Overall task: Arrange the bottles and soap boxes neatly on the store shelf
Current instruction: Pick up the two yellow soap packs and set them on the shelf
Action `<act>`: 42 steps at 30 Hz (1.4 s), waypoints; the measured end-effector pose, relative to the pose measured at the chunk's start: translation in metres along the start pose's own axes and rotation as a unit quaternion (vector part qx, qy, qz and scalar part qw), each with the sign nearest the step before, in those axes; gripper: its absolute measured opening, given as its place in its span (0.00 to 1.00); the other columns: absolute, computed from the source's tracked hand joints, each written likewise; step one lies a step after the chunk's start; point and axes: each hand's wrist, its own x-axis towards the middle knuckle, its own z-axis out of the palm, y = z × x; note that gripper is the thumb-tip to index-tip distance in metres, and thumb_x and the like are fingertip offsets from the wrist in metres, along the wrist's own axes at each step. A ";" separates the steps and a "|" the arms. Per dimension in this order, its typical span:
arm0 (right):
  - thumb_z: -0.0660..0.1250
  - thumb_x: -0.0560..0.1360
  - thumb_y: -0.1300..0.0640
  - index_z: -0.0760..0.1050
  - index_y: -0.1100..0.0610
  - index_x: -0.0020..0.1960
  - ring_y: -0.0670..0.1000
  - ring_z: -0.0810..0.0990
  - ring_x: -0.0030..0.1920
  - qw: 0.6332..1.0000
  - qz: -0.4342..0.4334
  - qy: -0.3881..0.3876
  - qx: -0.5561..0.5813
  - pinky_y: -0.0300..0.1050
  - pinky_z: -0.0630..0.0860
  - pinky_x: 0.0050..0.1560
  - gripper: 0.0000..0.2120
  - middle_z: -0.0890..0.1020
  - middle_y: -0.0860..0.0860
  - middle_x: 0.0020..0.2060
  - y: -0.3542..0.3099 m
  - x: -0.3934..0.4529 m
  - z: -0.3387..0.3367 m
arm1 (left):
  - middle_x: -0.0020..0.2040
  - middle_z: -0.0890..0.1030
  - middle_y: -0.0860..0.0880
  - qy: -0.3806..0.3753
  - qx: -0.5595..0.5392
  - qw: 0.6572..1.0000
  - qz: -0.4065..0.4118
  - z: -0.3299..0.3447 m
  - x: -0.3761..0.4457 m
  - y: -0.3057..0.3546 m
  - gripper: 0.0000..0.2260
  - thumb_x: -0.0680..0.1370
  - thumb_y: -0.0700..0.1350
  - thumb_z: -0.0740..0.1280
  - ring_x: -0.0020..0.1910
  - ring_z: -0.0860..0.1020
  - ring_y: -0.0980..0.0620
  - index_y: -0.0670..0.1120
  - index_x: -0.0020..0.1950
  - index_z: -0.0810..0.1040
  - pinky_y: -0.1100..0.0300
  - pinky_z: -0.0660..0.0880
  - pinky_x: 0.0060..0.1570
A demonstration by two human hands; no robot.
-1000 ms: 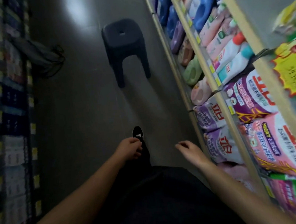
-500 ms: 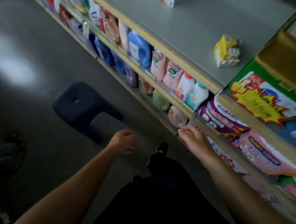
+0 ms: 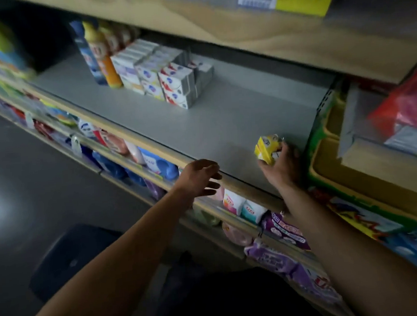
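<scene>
In the head view, the right hand (image 3: 280, 168) is gripping a small yellow packet (image 3: 266, 149) with curled fingers at the lower right of the grey shelf (image 3: 200, 124), just beside the green and yellow tray (image 3: 324, 150) at the right of the frame. The left hand (image 3: 199, 178) is hovering over the wooden front edge of the shelf at the frame's middle, its fingers spread loosely and holding nothing. Toward the upper middle, stacked soap boxes (image 3: 163, 80) are sitting near the back of the shelf, touching two upright bottles (image 3: 98, 54) on their left, well apart from both hands.
</scene>
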 end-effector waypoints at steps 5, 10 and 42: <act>0.71 0.74 0.50 0.59 0.50 0.77 0.63 0.69 0.66 0.999 -0.027 -0.010 -0.023 0.55 0.68 0.64 0.35 0.70 0.62 0.67 0.009 0.017 0.025 | 0.42 0.83 0.46 -0.053 0.011 0.998 0.015 -0.005 0.036 0.024 0.05 0.80 0.45 0.65 0.34 0.81 0.49 0.46 0.52 0.78 0.58 0.78 0.38; 0.70 0.75 0.50 0.63 0.44 0.75 0.60 0.73 0.63 0.999 0.012 0.049 -0.010 0.53 0.72 0.61 0.31 0.75 0.57 0.65 -0.003 0.007 0.028 | 0.51 0.83 0.41 -0.108 -0.001 0.993 -0.044 -0.008 0.070 0.032 0.12 0.80 0.48 0.66 0.44 0.82 0.43 0.42 0.59 0.76 0.53 0.80 0.46; 0.79 0.63 0.45 0.77 0.52 0.52 0.44 0.72 0.33 0.962 0.267 0.050 0.011 0.34 0.65 0.25 0.23 0.78 0.49 0.43 -0.043 0.008 0.030 | 0.57 0.81 0.38 -0.160 -0.029 0.979 -0.123 -0.080 0.124 0.022 0.11 0.78 0.43 0.68 0.54 0.81 0.39 0.46 0.59 0.77 0.50 0.80 0.47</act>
